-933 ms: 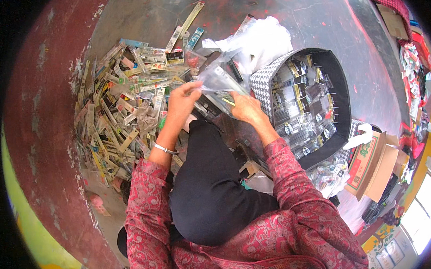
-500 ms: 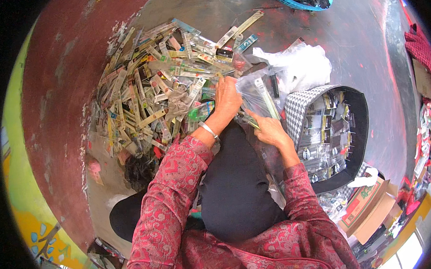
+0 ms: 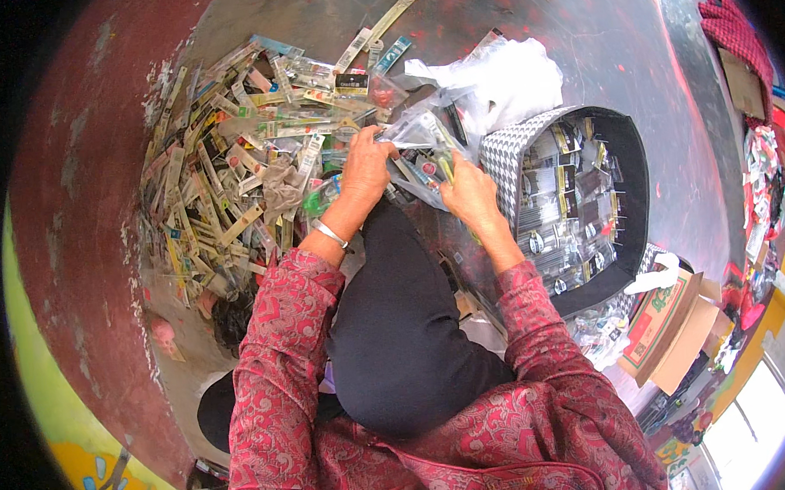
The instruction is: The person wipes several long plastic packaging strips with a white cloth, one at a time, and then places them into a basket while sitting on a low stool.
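Between my hands is a clear plastic bag [image 3: 419, 132] with narrow packets inside. My left hand [image 3: 367, 169] is closed on the bag's left edge, beside the heap. My right hand [image 3: 474, 196] is closed at the bag's right side, around a narrow yellowish packet [image 3: 446, 167]; its exact kind is hard to make out. To the left spreads a loose heap of long, slim packets [image 3: 202, 188], with a crumpled brownish wrapper [image 3: 283, 190] on top. Right of my hands, a houndstooth-patterned box [image 3: 504, 157] holds packets of thin dark rods [image 3: 566, 207] in rows.
A crumpled white plastic bag [image 3: 517, 77] lies beyond my right hand. Near my right arm stands an open cardboard carton [image 3: 668, 329]. A red wall [image 3: 75, 206] curves along the left. My dark-trousered knee [image 3: 405, 323] rises between my forearms.
The whole view has shifted, with the scene now further left and up. My right hand has moved up to the bag, bringing the narrow packet against it. The bag is spread wider between my hands.
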Motion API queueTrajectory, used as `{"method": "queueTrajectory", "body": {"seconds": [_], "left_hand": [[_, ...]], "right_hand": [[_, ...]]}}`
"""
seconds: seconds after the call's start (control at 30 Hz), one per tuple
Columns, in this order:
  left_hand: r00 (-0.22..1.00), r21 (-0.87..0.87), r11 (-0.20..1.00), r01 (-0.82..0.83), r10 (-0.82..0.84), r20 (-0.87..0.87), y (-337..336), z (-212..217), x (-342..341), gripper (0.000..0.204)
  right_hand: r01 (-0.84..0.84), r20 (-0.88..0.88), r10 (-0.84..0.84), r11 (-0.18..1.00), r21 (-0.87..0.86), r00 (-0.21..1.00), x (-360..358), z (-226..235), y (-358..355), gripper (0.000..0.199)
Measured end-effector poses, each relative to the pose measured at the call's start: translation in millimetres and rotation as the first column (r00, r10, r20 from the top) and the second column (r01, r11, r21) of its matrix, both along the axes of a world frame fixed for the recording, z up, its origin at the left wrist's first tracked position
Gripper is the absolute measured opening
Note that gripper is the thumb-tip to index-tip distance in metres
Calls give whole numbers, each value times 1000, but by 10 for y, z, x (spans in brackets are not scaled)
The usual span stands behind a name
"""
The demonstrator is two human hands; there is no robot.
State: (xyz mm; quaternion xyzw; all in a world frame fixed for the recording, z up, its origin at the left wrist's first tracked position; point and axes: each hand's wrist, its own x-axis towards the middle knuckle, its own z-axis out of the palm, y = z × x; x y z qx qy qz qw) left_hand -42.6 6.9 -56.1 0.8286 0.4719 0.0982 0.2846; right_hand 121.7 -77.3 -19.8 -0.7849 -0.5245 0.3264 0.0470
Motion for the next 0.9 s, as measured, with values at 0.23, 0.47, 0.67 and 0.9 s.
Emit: {"method": "queueTrajectory", "body": {"seconds": [0.23,0.47,0.67,0.9], "left_hand": [[979,34,986,164,-158,-130,1,114,95,33],[944,-22,953,301,-301,-136,2,218,96,64],[916,-6,933,361,-355,-186,5,277,101,63],[947,-32,950,311,-312,-80,77,314,177,71]], "right_hand": [[-335,-89,323,900,-278,942,-158,-107,86,27],[-274,-306,141,849,-453,942,-25,-288,460,42],[-213,-331,63,871,-442,942,173,-425,616,43],[-81,-231,-19,906,-416,973,273,-761,745,60]]}}
